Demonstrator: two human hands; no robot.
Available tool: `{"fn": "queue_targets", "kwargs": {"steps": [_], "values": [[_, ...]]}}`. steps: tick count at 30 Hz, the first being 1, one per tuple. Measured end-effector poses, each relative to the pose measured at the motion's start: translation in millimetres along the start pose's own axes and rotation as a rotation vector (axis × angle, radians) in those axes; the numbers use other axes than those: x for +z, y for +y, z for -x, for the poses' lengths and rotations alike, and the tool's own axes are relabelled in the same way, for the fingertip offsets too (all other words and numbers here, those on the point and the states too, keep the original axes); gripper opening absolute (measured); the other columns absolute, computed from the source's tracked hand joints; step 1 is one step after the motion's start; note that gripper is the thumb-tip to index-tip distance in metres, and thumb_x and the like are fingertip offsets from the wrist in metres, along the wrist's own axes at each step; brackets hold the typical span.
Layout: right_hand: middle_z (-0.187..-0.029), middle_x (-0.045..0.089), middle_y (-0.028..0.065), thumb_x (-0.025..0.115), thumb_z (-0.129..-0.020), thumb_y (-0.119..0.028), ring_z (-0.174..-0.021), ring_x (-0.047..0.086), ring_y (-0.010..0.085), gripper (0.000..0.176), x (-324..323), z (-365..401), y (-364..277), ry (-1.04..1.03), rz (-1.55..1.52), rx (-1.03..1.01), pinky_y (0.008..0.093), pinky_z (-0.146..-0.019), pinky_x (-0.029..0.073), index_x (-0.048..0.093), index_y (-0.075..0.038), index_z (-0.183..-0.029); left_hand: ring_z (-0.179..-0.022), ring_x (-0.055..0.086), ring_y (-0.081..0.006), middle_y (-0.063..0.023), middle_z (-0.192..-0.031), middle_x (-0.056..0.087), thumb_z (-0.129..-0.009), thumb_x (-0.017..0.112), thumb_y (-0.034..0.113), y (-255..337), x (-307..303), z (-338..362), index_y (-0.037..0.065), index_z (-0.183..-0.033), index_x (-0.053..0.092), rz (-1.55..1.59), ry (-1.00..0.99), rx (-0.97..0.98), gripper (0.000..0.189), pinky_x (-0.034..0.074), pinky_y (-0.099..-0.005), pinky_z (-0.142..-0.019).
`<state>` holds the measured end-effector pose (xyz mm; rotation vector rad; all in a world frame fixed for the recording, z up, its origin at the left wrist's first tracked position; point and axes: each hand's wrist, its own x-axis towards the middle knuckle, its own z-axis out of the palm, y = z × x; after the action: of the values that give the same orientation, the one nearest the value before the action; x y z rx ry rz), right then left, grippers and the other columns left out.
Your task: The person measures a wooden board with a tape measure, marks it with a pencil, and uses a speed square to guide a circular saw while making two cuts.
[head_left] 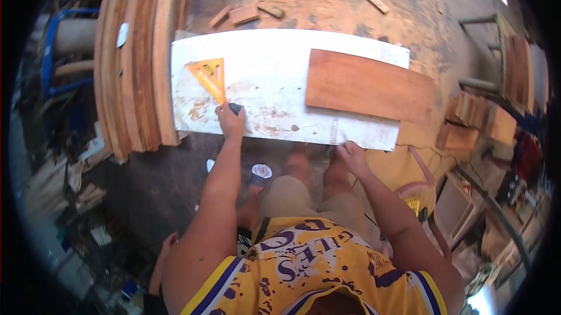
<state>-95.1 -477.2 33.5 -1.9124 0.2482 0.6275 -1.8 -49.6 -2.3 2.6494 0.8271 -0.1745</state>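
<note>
My left hand is closed at the near corner of a yellow triangular speed square, which lies over the left part of a white board. A small dark object pokes out beside the same hand's fingers. At the board's front edge, my right hand has its fingers curled together; I cannot tell what is in them. A pale streaked strip shows on the board just beyond that hand. Across the board's right side lies a reddish-brown wooden plank, overhanging the right edge.
Long timber boards are stacked at the left. Wood offcuts lie on the dusty floor behind the white board. Stacked wood blocks and a cable stand at right. Another person's hand shows at lower left.
</note>
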Motion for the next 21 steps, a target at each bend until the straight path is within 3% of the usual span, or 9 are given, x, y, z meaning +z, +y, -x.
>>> {"fn": "queue_targets", "kwargs": {"steps": [1, 3, 5, 7, 9, 11, 13, 16, 21], "values": [[-0.083, 0.069, 0.0135, 0.070, -0.093, -0.025, -0.079, 0.067, 0.0256, 0.023, 15, -7, -11, 0.002, -0.013, 0.011, 0.0370, -0.075, 0.053, 0.068, -0.004, -0.101, -0.112, 0.058, -0.0453, -0.0201, -0.136, 0.045, -0.080, 0.081, 0.027, 1, 4, 3, 0.005, -0.128, 0.051, 0.092, 0.020, 0.048, 0.061, 0.052, -0.0495, -0.094], [-0.100, 0.070, 0.0144, 0.075, -0.089, -0.027, -0.091, 0.068, 0.0297, 0.033, 38, -24, -43, -0.041, -0.012, 0.123, 0.0386, -0.082, 0.054, 0.067, -0.005, -0.112, -0.108, 0.061, -0.0403, -0.0195, -0.131, 0.048, -0.083, 0.079, 0.028, 28, -1, 24, 0.001, -0.126, 0.051, 0.126, -0.015, 0.106, 0.059, 0.053, -0.0475, -0.093], [-0.121, 0.064, 0.0151, 0.079, -0.083, -0.028, -0.106, 0.065, 0.0334, 0.052, 49, -32, -78, 0.104, 0.116, -0.267, 0.0406, -0.091, 0.053, 0.060, -0.009, -0.128, -0.108, 0.062, -0.0308, -0.0163, -0.127, 0.053, -0.088, 0.075, 0.029, 40, 0, 48, 0.003, -0.128, 0.050, 0.426, -0.480, 0.114, 0.054, 0.055, -0.0445, -0.091], [-0.127, 0.060, 0.0152, 0.081, -0.081, -0.029, -0.111, 0.063, 0.0338, 0.061, 52, -38, -95, 0.045, 0.080, -0.332, 0.0413, -0.094, 0.052, 0.056, -0.010, -0.133, -0.105, 0.061, -0.0188, -0.0085, -0.115, 0.060, -0.096, 0.068, 0.028, 84, -15, 90, 0.008, -0.126, 0.054, 0.858, -0.878, -0.257, 0.040, 0.056, -0.0355, -0.087], [-0.133, 0.056, 0.0154, 0.083, -0.078, -0.030, -0.116, 0.061, 0.0343, 0.070, 50, -37, -97, -0.014, 0.048, -0.407, 0.0421, -0.098, 0.051, 0.052, -0.011, -0.138, -0.100, 0.062, -0.0156, -0.0076, -0.117, 0.060, -0.101, 0.060, 0.023, 107, -10, 126, 0.011, -0.125, 0.055, 1.187, -1.042, -0.386, 0.028, 0.057, -0.0323, -0.079], [-0.129, 0.058, 0.0154, 0.084, -0.076, -0.032, -0.115, 0.061, 0.0350, 0.076, 44, -33, -92, -0.156, 0.140, -0.227, 0.0426, -0.097, 0.052, 0.049, -0.012, -0.141, -0.098, 0.063, -0.0144, -0.0075, -0.114, 0.061, -0.102, 0.059, 0.020, 129, -7, 137, 0.010, -0.125, 0.054, 1.220, -1.107, -0.432, 0.025, 0.057, -0.0317, -0.078], [-0.124, 0.062, 0.0158, 0.083, -0.075, -0.037, -0.112, 0.062, 0.0358, 0.072, 26, -33, -87, -0.128, 0.148, -0.213, 0.0434, -0.094, 0.052, 0.055, -0.010, -0.135, -0.095, 0.064, -0.0132, -0.0073, -0.110, 0.062, -0.103, 0.057, 0.017, 138, 0, 139, 0.009, -0.124, 0.054, 1.256, -1.163, -0.486, 0.023, 0.057, -0.0310, -0.077], [-0.102, 0.071, 0.0169, 0.079, -0.074, -0.045, -0.099, 0.068, 0.0366, 0.056, -5, -32, -78, -0.294, 0.267, -0.152, 0.0441, -0.086, 0.054, 0.067, -0.009, -0.115, -0.083, 0.060, -0.0079, -0.0028, -0.093, 0.064, -0.099, 0.062, 0.010, 151, 17, 134, 0.007, -0.115, 0.059, 0.780, -1.195, -0.043, 0.016, 0.050, -0.0239, -0.073], [-0.096, 0.073, 0.0160, 0.076, -0.075, -0.047, -0.091, 0.070, 0.0362, 0.050, -41, -27, -87, -0.319, 0.298, -0.084, 0.0452, -0.082, 0.055, 0.070, -0.011, -0.109, -0.078, 0.058, -0.0074, -0.0006, -0.088, 0.063, -0.097, 0.064, 0.009, 170, 32, 128, 0.006, -0.102, 0.060, 0.699, -1.289, 0.078, 0.007, 0.048, -0.0237, -0.069]]}}
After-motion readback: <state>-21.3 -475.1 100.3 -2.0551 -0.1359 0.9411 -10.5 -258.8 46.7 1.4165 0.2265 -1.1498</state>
